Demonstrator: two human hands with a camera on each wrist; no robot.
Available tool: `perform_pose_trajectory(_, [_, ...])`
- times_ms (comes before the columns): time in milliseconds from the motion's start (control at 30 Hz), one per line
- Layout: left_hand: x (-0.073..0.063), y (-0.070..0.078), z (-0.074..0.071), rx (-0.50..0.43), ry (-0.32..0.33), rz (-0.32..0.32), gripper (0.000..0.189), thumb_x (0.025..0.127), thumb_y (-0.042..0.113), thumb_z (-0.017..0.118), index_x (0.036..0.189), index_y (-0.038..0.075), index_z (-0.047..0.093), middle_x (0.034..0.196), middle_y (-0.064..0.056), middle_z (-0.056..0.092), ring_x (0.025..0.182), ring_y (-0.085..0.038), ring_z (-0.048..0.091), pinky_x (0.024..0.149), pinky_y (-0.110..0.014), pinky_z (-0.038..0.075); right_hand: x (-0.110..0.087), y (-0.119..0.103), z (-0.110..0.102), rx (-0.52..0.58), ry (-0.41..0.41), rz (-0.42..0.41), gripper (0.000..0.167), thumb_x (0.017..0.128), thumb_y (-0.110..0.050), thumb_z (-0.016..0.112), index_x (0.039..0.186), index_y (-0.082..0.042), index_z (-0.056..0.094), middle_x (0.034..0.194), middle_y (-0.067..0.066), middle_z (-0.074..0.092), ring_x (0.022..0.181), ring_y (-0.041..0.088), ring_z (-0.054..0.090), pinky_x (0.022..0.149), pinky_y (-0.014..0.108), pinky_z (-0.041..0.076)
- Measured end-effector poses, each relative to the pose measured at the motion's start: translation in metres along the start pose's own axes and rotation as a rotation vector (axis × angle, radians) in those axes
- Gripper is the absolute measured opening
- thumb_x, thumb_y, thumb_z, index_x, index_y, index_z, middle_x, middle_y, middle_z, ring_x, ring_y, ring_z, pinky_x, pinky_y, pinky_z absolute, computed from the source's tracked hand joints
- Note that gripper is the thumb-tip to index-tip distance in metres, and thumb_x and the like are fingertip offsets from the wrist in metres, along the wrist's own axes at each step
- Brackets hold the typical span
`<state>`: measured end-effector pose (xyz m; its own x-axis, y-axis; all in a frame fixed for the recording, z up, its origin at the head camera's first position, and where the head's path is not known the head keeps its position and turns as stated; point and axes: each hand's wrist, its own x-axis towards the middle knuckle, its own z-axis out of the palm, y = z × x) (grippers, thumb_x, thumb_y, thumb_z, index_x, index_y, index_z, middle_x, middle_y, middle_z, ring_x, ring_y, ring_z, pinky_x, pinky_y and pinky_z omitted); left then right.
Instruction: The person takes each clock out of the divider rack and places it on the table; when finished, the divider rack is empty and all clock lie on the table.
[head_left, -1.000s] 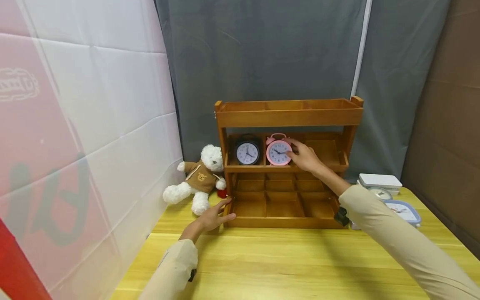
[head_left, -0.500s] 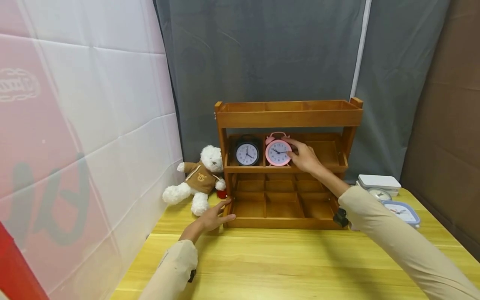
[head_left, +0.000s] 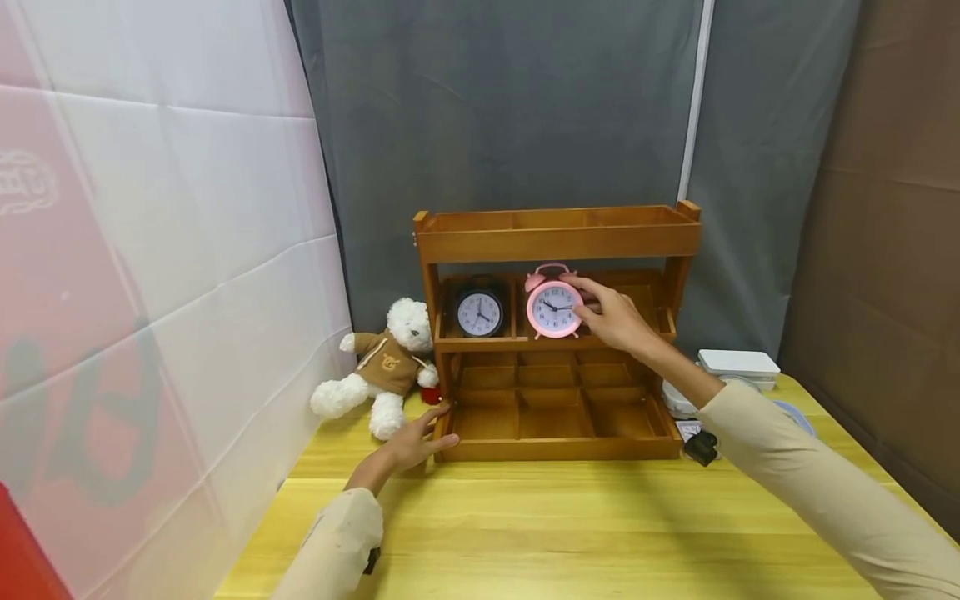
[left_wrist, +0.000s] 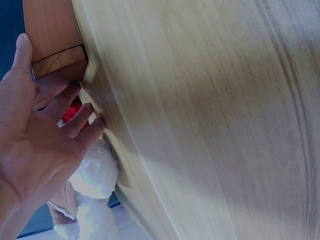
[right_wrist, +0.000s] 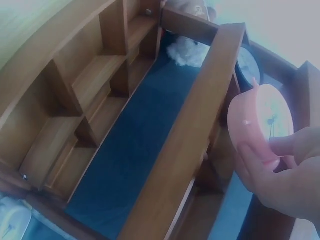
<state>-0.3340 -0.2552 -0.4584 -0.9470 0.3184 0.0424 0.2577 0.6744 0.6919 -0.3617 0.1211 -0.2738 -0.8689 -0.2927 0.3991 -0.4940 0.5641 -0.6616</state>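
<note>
A pink twin-bell alarm clock (head_left: 555, 310) is pinched at its right side between the thumb and fingers of my right hand (head_left: 617, 319). It is at the middle tier of the brown wooden shelf (head_left: 558, 450), its feet overlapping the front rail. In the right wrist view the clock (right_wrist: 250, 117) is seen from the side, tilted in the grip. A black alarm clock (head_left: 479, 313) stands in the tier's left compartment. My left hand (head_left: 408, 443) touches the shelf's lower left corner, thumb and fingers extended; in the left wrist view the hand (left_wrist: 45, 145) lies beside the wooden end.
A white teddy bear (head_left: 390, 362) in a brown hoodie sits left of the shelf, a red object (head_left: 431, 395) beside it. Right of the shelf are a white box (head_left: 738, 363) and several other clocks, partly hidden by the right arm. A grey curtain (head_left: 510, 125) hangs behind.
The pink clock has come forward and slightly right from its compartment, in the right hand's grip. My left hand keeps its place at the shelf corner. The head view has shifted slightly.
</note>
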Motion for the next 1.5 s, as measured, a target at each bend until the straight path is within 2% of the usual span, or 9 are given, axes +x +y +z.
perform_pose_trajectory(233, [-0.002,0.000,0.000,0.001,0.000,0.002,0.074,0.103,0.034,0.068,0.161,0.003,0.034,0.160,-0.030,0.037,0.140,-0.051,0.046,0.114,-0.060,0.040,-0.020,0.006,-0.011,0.006,-0.007,-0.033,0.055,0.104,-0.001,0.061,0.156,-0.012,0.049,0.150,0.026,0.053,0.122,0.041,0.065,0.077,0.036,0.062])
perform_pose_trajectory(633, [-0.003,0.003,-0.001,0.001,-0.003,0.007,0.075,0.103,0.035,0.068,0.161,0.003,0.034,0.158,-0.033,0.037,0.139,-0.053,0.046,0.112,-0.060,0.042,-0.066,0.025,-0.043,-0.039,-0.031,-0.016,0.055,0.103,-0.003,0.062,0.156,-0.010,0.048,0.140,0.030,0.059,0.121,0.045,0.065,0.087,0.050,0.061])
perform_pose_trajectory(900, [0.000,0.000,0.000,0.005,-0.006,0.007,0.075,0.102,0.036,0.068,0.161,0.003,0.034,0.159,-0.032,0.036,0.139,-0.053,0.046,0.112,-0.060,0.042,-0.097,0.043,-0.066,-0.060,-0.041,0.013,0.057,0.102,-0.002,0.065,0.156,-0.006,0.047,0.138,0.031,0.059,0.117,0.046,0.067,0.072,0.027,0.058])
perform_pose_trajectory(1133, [0.001,-0.002,0.001,0.016,-0.016,0.005,0.076,0.103,0.037,0.067,0.162,0.005,0.032,0.159,-0.034,0.035,0.138,-0.053,0.047,0.111,-0.060,0.043,-0.118,0.058,-0.080,-0.077,-0.049,-0.007,0.057,0.101,-0.001,0.065,0.155,-0.001,0.045,0.132,0.035,0.061,0.113,0.051,0.067,0.075,0.031,0.061])
perform_pose_trajectory(1267, [0.001,-0.002,0.002,0.020,-0.011,-0.002,0.075,0.103,0.037,0.067,0.162,0.005,0.033,0.158,-0.034,0.036,0.138,-0.053,0.047,0.112,-0.060,0.043,-0.133,0.068,-0.087,-0.080,-0.058,-0.016,0.056,0.101,-0.001,0.065,0.154,0.001,0.045,0.131,0.037,0.061,0.112,0.052,0.067,0.071,0.030,0.060])
perform_pose_trajectory(1367, [0.001,-0.002,0.001,0.021,-0.008,0.003,0.075,0.103,0.037,0.067,0.162,0.005,0.033,0.158,-0.034,0.037,0.139,-0.052,0.047,0.112,-0.060,0.042,-0.146,0.080,-0.093,-0.079,-0.054,-0.050,0.054,0.101,0.000,0.066,0.152,0.003,0.047,0.130,0.037,0.061,0.107,0.046,0.071,0.068,0.026,0.060])
perform_pose_trajectory(1500, [0.001,-0.002,0.000,0.021,-0.008,0.007,0.076,0.102,0.038,0.068,0.161,0.004,0.034,0.157,-0.034,0.039,0.138,-0.052,0.048,0.112,-0.061,0.043,-0.162,0.102,-0.098,-0.043,-0.046,-0.124,0.052,0.098,0.005,0.066,0.149,0.003,0.051,0.127,0.038,0.062,0.097,0.016,0.075,0.067,0.024,0.060])
